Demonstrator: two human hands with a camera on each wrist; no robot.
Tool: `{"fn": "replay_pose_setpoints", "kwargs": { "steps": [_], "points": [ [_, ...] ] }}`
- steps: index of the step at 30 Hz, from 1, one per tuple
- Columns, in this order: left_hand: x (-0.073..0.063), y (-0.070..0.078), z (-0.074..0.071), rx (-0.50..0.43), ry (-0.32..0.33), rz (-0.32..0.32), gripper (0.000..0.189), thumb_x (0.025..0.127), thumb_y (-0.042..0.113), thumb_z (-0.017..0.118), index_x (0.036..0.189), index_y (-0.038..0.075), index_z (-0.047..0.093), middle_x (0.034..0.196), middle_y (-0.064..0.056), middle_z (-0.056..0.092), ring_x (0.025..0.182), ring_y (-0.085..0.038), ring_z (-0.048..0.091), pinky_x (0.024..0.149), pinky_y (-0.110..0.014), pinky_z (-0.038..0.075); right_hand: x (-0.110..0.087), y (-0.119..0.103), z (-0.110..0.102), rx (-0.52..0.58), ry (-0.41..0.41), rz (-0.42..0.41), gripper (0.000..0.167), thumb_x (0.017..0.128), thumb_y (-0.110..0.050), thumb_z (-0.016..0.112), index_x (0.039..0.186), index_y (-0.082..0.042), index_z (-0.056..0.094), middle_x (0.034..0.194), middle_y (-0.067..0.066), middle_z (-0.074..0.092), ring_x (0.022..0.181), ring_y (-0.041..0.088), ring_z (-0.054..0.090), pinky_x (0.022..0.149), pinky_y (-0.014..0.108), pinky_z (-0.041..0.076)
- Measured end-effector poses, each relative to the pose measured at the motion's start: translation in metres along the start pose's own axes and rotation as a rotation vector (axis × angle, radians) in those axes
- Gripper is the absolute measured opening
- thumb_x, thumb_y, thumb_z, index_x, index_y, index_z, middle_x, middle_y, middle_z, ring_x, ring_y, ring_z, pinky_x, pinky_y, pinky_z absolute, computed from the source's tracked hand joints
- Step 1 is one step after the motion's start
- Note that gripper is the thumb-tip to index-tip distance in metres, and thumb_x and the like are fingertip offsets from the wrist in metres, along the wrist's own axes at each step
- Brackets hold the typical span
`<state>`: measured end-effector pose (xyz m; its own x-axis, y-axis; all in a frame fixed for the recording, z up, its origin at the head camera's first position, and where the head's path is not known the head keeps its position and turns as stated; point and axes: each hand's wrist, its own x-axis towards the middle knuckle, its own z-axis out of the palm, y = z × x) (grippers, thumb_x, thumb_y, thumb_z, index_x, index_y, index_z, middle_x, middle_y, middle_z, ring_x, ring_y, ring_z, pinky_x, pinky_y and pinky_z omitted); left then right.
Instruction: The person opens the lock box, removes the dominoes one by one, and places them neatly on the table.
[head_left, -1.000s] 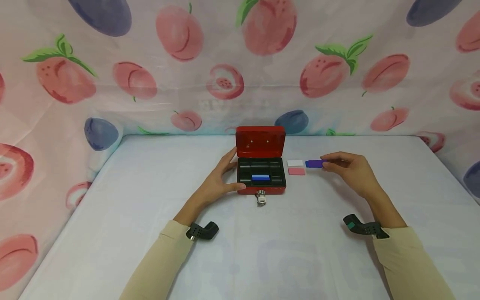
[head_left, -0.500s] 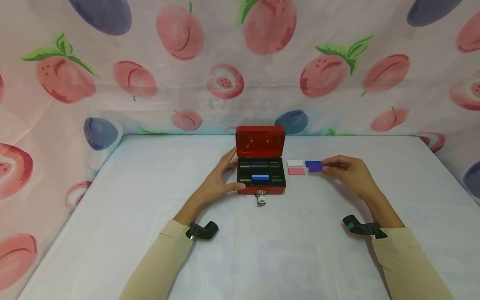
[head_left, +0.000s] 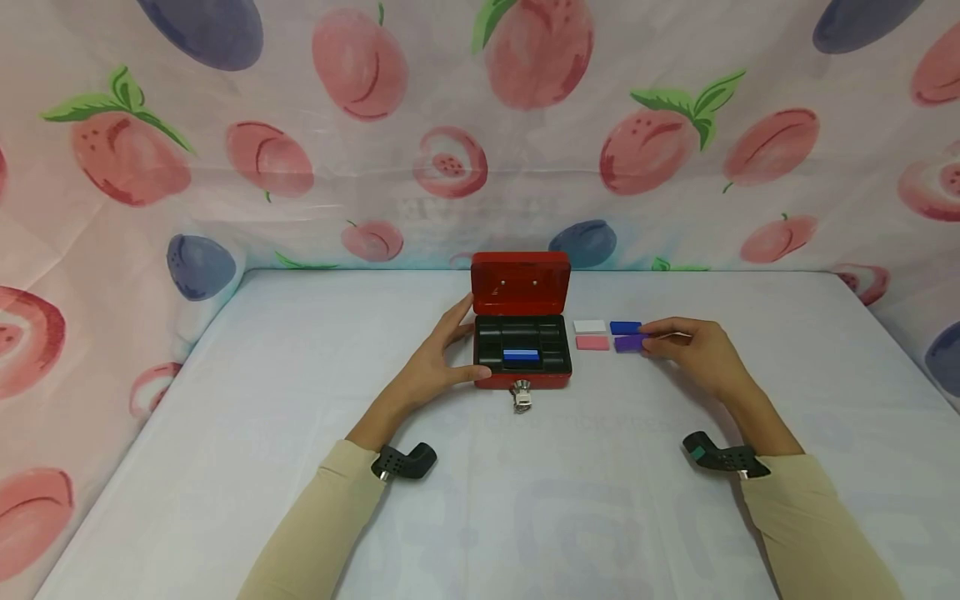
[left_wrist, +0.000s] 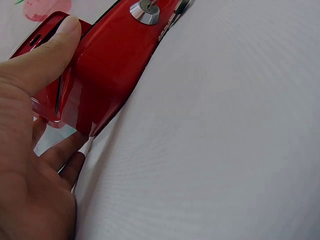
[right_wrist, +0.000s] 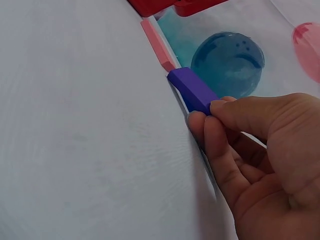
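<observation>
A small red cash box (head_left: 522, 381) stands with its lid raised, and a light-and-dark-blue block (head_left: 521, 355) lies in its black tray. My left hand (head_left: 425, 367) holds the box at its left side, thumb on the front rim and fingers along the side toward the back. Between thumb and fingertips, my right hand (head_left: 693, 350) pinches a purple block (right_wrist: 192, 90) by its right end. Just behind it lies a dark blue block (head_left: 625, 327). To the left are a white block (head_left: 589, 327) and, in front of that, a pink block (head_left: 592, 342).
Keys (head_left: 522, 400) hang from the lock (left_wrist: 145, 11) on the box's front. A white cloth (head_left: 562, 500) covers the table. Behind it rises a fruit-patterned curtain (head_left: 525, 192). Each wrist wears a black camera mount.
My right hand has brought the purple block toward me, from over the dark blue block to in front of it, uncovering the blue one. The left hand and box have stayed put.
</observation>
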<state>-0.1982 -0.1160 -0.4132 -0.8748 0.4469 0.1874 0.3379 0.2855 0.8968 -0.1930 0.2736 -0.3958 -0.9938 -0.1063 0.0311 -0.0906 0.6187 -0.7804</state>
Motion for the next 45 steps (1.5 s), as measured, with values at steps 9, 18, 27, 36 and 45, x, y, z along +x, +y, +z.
{"fn": "replay_pose_setpoints", "kwargs": {
  "steps": [9,18,27,36,45],
  "points": [
    [0.000,0.000,0.000,0.000,-0.005,0.010,0.100,0.080,0.017,0.079,0.154,0.030,0.014,0.156,0.009,0.016,0.135,-0.023,0.036,0.111,-0.052,0.022,-0.001,0.003,0.000,-0.019,-0.013,-0.011,0.030,0.091,-0.027,0.068,0.114,-0.008,0.069,0.118,0.014,0.063,0.091,0.004,0.063,0.075,0.011,0.045],
    [0.000,0.002,-0.001,-0.007,-0.008,0.006,0.100,0.080,0.016,0.079,0.154,0.030,0.014,0.157,0.009,0.015,0.135,-0.025,0.035,0.111,-0.051,0.023,0.000,0.004,-0.001,-0.006,-0.037,-0.014,0.029,0.091,-0.026,0.068,0.115,-0.009,0.068,0.122,0.014,0.061,0.096,0.012,0.065,0.076,0.010,0.045],
    [0.002,0.000,-0.001,-0.019,-0.010,0.016,0.101,0.079,0.015,0.079,0.154,0.031,0.014,0.156,0.010,0.015,0.134,-0.023,0.036,0.111,-0.051,0.022,0.000,0.005,-0.003,-0.072,-0.045,-0.014,0.032,0.091,-0.029,0.067,0.117,-0.012,0.067,0.126,0.014,0.059,0.110,0.031,0.060,0.086,0.016,0.044],
    [0.000,0.009,-0.002,-0.036,-0.015,0.011,0.100,0.080,0.009,0.078,0.155,0.024,0.014,0.157,0.003,0.014,0.135,-0.030,0.034,0.111,-0.054,0.021,-0.001,0.009,-0.002,-0.098,-0.039,-0.047,0.032,0.090,-0.029,0.068,0.117,-0.013,0.067,0.116,0.012,0.064,0.101,0.026,0.061,0.081,0.011,0.041],
    [0.001,-0.001,-0.001,-0.030,-0.010,0.021,0.101,0.079,0.015,0.079,0.154,0.033,0.014,0.156,0.010,0.015,0.134,-0.022,0.036,0.111,-0.052,0.022,-0.002,0.009,-0.001,-0.151,-0.011,-0.101,0.029,0.091,-0.025,0.068,0.116,-0.012,0.069,0.109,0.009,0.066,0.094,0.022,0.060,0.077,0.008,0.042]
  ]
}}
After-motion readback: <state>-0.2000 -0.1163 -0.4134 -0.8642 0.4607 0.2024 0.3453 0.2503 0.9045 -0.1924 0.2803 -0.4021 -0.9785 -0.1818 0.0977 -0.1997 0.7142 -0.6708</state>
